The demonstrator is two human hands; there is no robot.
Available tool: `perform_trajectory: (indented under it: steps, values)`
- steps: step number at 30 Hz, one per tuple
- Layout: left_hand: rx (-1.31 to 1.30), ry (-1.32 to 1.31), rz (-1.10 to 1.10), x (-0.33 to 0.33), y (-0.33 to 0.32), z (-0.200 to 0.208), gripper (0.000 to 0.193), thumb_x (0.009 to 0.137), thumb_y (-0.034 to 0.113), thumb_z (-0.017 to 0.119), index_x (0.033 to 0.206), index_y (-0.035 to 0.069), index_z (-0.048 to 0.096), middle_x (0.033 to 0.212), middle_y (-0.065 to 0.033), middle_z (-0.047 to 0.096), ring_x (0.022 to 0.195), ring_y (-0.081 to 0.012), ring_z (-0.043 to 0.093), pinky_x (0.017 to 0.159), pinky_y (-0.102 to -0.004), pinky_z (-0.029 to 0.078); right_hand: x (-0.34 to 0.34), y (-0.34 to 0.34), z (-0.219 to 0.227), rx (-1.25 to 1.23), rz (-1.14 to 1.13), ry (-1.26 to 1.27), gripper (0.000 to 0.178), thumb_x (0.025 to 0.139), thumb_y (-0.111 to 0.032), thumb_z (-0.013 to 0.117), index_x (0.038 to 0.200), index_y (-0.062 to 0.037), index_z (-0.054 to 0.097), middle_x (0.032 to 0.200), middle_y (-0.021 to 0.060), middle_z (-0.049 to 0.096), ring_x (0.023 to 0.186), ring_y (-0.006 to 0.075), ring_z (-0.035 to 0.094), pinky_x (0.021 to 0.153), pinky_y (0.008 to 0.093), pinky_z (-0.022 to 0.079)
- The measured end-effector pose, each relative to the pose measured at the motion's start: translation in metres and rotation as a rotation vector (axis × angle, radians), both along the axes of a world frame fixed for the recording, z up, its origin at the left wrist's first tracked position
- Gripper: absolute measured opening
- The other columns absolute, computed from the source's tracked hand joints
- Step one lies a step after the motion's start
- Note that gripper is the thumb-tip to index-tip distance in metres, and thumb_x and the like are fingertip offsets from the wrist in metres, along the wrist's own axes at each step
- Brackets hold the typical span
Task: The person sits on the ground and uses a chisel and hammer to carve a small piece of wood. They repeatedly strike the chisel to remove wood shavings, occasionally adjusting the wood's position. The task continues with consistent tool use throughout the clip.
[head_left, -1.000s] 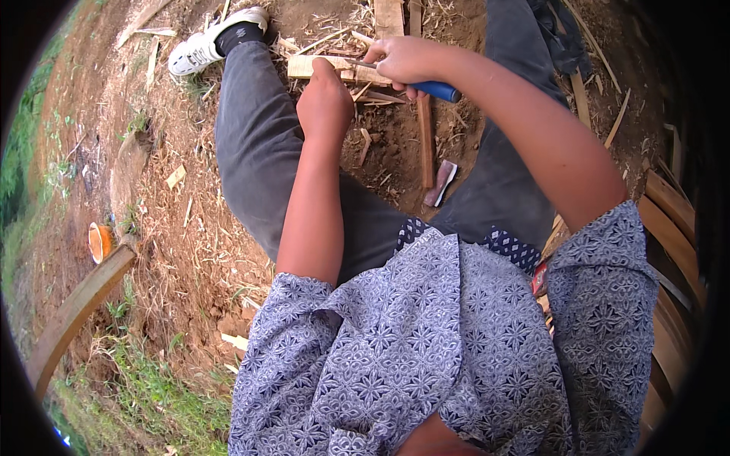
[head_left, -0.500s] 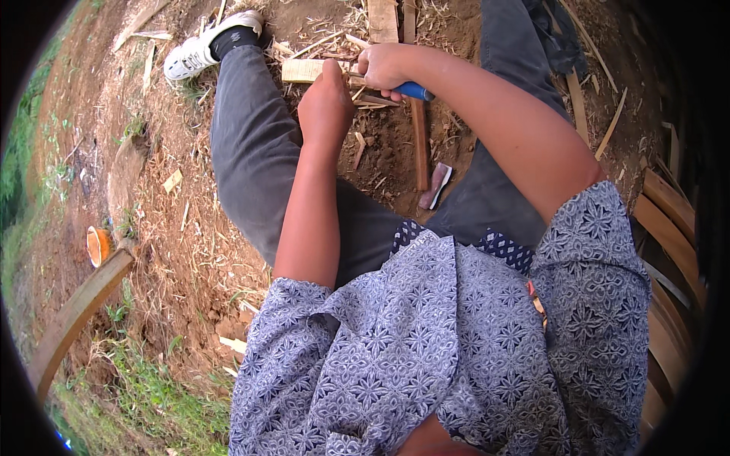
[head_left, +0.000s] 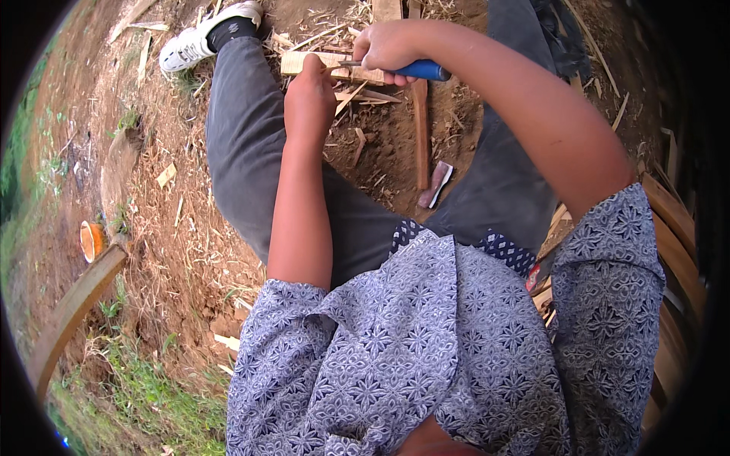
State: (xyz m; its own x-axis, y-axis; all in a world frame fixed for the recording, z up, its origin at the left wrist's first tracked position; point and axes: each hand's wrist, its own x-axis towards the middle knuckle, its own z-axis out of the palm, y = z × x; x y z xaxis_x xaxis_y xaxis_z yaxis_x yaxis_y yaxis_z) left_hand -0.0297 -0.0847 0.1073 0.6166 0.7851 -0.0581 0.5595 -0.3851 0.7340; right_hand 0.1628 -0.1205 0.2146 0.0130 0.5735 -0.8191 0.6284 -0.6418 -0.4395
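My right hand (head_left: 386, 47) is closed around a tool with a blue handle (head_left: 427, 71) and a thin metal shaft pointing left; its exact kind is unclear. Closed with the thumb uppermost, my left hand (head_left: 308, 106) is at the tip end of that shaft. Whatever its fingers hold is hidden. Beneath both hands a pale wooden block (head_left: 293, 63) lies crosswise between my legs, partly covered by them. Just nearer than the block, thin wood splinters (head_left: 372, 96) lie on the soil.
A hatchet-like tool with a wooden handle (head_left: 421, 140) and metal head (head_left: 436, 185) lies between my thighs. Wood shavings cover the brown ground. An orange bowl (head_left: 93, 241) and a curved-looking beam (head_left: 80, 304) are at left; planks (head_left: 673, 216) lie at right.
My right hand has shifted slightly up, and the blue handle has moved right, showing more metal shaft. My left hand has moved a little left; more of the block shows between the hands.
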Motion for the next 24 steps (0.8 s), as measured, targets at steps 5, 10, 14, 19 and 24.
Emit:
perform_trajectory:
  steps: [5, 10, 14, 19, 24]
  values:
    - [-0.01, -0.026, -0.023, 0.003, -0.001, 0.001, 0.014, 0.097, 0.009, 0.059, 0.097, 0.003, 0.047, 0.084, -0.0255, 0.069, 0.082, -0.05, 0.065, 0.068, -0.0568, 0.049, 0.001, 0.007, 0.003, -0.025, 0.09, -0.043, 0.045, 0.101, -0.016, 0.051, 0.145, -0.0059, 0.051, 0.079, 0.0105, 0.069, 0.06, 0.0165, 0.067, 0.053, 0.0335, 0.058]
    - [0.018, -0.034, -0.04, 0.008, -0.005, 0.005, 0.013, 0.096, 0.008, 0.06, 0.096, 0.003, 0.047, 0.083, -0.0268, 0.068, 0.08, -0.0508, 0.064, 0.067, -0.056, 0.049, -0.001, 0.008, 0.0, -0.043, 0.07, -0.062, 0.043, 0.1, -0.014, 0.052, 0.143, -0.0063, 0.053, 0.081, 0.011, 0.069, 0.062, 0.0167, 0.067, 0.054, 0.0341, 0.058]
    - [0.016, -0.023, -0.013, 0.01, -0.006, 0.006, 0.012, 0.095, 0.006, 0.059, 0.095, 0.003, 0.047, 0.082, -0.027, 0.067, 0.079, -0.0506, 0.064, 0.066, -0.0551, 0.049, -0.004, 0.013, -0.009, -0.07, 0.151, -0.092, 0.044, 0.097, -0.01, 0.05, 0.141, -0.0059, 0.053, 0.081, 0.0109, 0.068, 0.06, 0.0167, 0.066, 0.052, 0.0337, 0.057]
    - [0.007, -0.048, 0.006, 0.01, -0.001, 0.005, 0.016, 0.094, 0.012, 0.059, 0.093, 0.0, 0.05, 0.08, -0.028, 0.065, 0.076, -0.0494, 0.064, 0.068, -0.0533, 0.049, -0.007, 0.011, -0.014, -0.081, -0.024, -0.028, 0.047, 0.092, -0.007, 0.048, 0.139, -0.0047, 0.054, 0.079, 0.0109, 0.067, 0.055, 0.0171, 0.064, 0.048, 0.0324, 0.055]
    - [-0.029, -0.049, 0.015, 0.008, -0.003, 0.007, 0.014, 0.093, 0.01, 0.06, 0.092, 0.0, 0.05, 0.077, -0.0279, 0.064, 0.075, -0.0497, 0.064, 0.066, -0.0521, 0.049, -0.013, 0.004, -0.024, -0.06, -0.057, -0.023, 0.042, 0.092, -0.005, 0.05, 0.133, -0.0046, 0.056, 0.076, 0.0111, 0.067, 0.054, 0.0182, 0.065, 0.048, 0.0355, 0.056]
